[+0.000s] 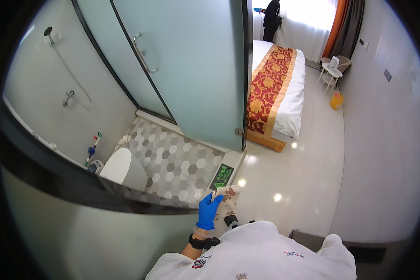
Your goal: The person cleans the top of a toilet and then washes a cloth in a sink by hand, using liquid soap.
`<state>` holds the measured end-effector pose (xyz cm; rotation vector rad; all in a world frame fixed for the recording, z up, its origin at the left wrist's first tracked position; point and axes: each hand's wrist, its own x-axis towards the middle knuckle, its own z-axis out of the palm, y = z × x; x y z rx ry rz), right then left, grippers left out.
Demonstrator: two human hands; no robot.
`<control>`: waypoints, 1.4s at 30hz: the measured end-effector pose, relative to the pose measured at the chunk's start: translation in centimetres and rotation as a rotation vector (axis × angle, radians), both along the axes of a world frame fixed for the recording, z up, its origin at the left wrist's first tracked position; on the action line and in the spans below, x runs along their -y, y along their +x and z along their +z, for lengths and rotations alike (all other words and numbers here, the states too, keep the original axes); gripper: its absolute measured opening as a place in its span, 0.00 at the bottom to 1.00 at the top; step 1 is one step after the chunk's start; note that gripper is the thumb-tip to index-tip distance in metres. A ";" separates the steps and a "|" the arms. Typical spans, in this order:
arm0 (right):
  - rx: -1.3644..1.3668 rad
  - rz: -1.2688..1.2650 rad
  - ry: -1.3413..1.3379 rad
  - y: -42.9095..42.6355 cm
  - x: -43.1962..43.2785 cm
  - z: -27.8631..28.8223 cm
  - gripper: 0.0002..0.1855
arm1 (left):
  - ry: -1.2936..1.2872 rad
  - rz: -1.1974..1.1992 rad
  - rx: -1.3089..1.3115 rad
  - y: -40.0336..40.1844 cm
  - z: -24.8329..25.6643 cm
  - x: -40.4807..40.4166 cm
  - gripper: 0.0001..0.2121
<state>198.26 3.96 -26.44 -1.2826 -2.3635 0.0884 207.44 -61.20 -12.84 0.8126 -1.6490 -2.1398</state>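
Observation:
My left hand (208, 211), in a blue glove, grips a beige cloth with brown patches (228, 201) by its upper left edge. The cloth hangs over the shoe area, beside the bathroom's raised threshold (238, 158). On that threshold lies a dark floor sticker with green writing (222, 176), just beyond the cloth. A black wrist strap (199, 241) and a clear bangle are on my left wrist. My right hand is out of view; before me on that side are the glossy pale floor and the white wall.
A frosted glass partition (196, 70) encloses the bathroom, with a toilet (117, 166) and shower head (48, 31). Beyond stand a bed (287, 105), a white side table (331, 70) and a yellow bin (336, 101). A person in black (272, 21) stands near the window.

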 end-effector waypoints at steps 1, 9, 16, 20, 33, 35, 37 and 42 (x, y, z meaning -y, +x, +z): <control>0.002 0.005 -0.022 -0.6 1.1 -0.2 0.17 | -0.006 0.001 -0.005 -0.9 0.2 1.2 0.12; 0.033 0.121 -0.164 -8.3 7.7 -1.8 0.19 | -0.025 0.060 0.036 -4.8 0.7 5.3 0.13; 0.105 0.316 -0.323 -20.6 13.2 -5.0 0.21 | -0.089 0.240 0.102 -7.8 -2.5 6.9 0.13; 0.226 0.457 -0.514 -28.9 17.9 -6.8 0.22 | -0.013 0.384 0.184 -10.6 -2.2 7.8 0.14; 1.278 1.359 -1.839 -46.8 51.6 -2.0 0.25 | -0.116 0.772 0.411 -22.6 0.2 4.2 0.19; 1.538 1.261 -2.045 -43.7 58.8 0.8 0.27 | -0.236 0.737 0.538 -23.7 0.9 3.8 0.18; 1.818 1.073 -2.084 -39.1 63.0 2.9 0.30 | -0.260 0.921 0.355 -24.3 -1.4 1.5 0.19; 2.260 0.652 -2.186 -29.9 65.9 5.5 0.42 | -0.149 0.927 0.427 -24.7 1.7 -0.7 0.17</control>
